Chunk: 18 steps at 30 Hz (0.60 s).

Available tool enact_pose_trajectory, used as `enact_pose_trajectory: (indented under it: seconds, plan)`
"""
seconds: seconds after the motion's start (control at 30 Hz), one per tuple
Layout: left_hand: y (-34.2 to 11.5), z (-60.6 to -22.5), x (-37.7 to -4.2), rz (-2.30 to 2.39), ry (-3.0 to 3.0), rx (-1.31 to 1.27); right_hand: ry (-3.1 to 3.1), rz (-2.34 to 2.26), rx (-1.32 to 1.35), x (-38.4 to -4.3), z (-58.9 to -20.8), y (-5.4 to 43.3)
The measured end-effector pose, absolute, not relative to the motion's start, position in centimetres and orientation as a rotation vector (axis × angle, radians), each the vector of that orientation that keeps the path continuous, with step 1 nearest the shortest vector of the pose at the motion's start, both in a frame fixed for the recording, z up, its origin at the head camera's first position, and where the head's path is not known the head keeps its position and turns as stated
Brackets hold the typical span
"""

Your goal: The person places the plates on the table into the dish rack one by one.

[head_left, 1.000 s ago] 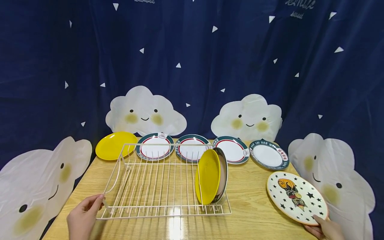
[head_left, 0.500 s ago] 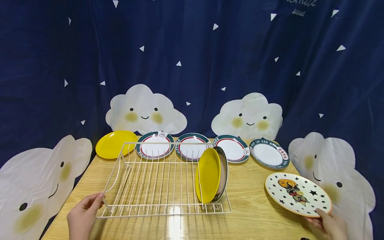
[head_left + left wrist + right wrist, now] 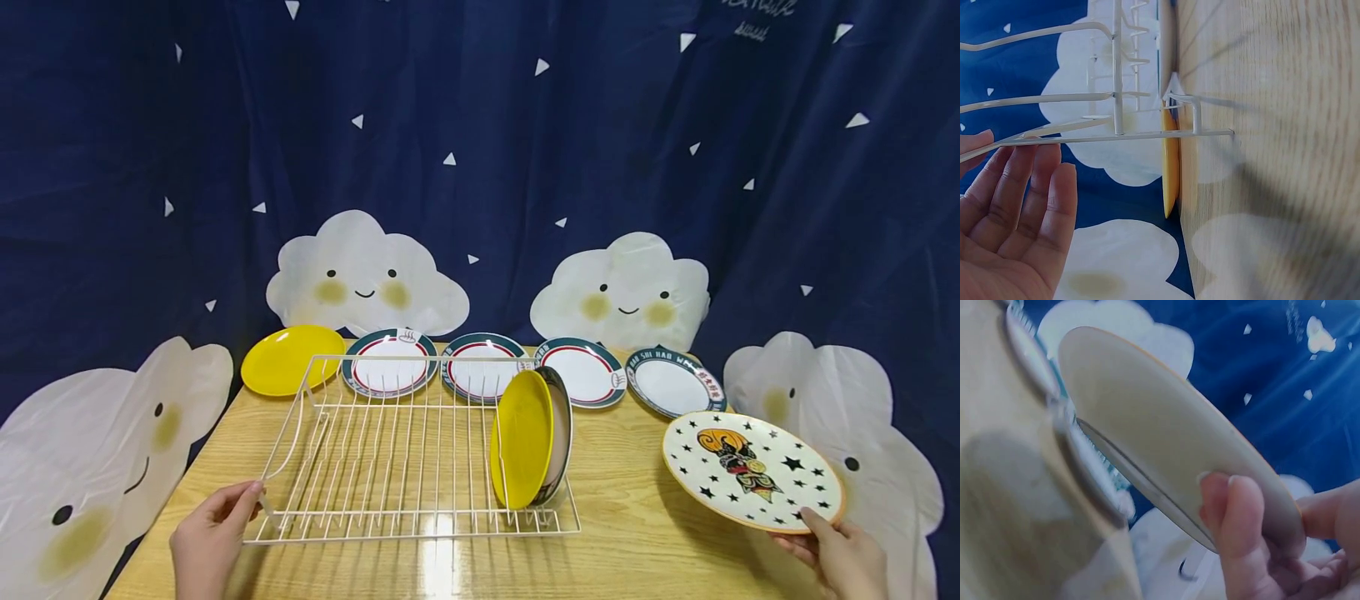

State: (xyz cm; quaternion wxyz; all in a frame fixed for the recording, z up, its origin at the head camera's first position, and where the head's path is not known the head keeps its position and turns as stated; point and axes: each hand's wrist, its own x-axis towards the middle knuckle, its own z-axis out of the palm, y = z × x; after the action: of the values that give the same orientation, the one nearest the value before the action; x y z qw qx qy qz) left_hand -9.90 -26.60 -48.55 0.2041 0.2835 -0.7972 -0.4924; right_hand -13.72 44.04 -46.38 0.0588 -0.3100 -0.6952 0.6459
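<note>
My left hand [image 3: 216, 533] pinches the left front corner of a white wire dish rack [image 3: 412, 537], thumb on top; in the left wrist view its fingers lie against the wire. My right hand [image 3: 840, 546] holds a round white plate [image 3: 705, 467] by its near right edge. Black stars and an orange and black figure decorate this plate, and its rim is orange. The thumb lies on its face, and fingers press its pale underside [image 3: 1147, 419]. It is tilted and raised above the table. Upright at the rack's right end stand a yellow plate [image 3: 521, 442] and a dark-rimmed plate [image 3: 558, 450].
Along the back of the wooden table [image 3: 615, 517] lie another yellow plate [image 3: 292, 362] and several white plates with green rims, such as the rightmost one [image 3: 671, 383]. A dark blue curtain [image 3: 480, 125] with white cloud shapes hangs behind and at the sides.
The right hand has raised the star-patterned plate and shifted it slightly to the right, its shadow now apart on the table. The left hand stays on the rack corner.
</note>
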Motion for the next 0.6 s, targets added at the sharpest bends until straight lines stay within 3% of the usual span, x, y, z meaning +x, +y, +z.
enact_pose_trajectory:
  seconds: [0.37,0.6]
  plan:
    - [-26.6,-48.5,-9.9,-1.373,-2.217,0.791,-1.454,2.358,-0.210,-12.7,-42.5,40.5]
    - [-26.6,-48.5,-9.9,-1.383,-2.215,0.782,-1.197,2.327,-0.079,-12.8,-38.8,35.7]
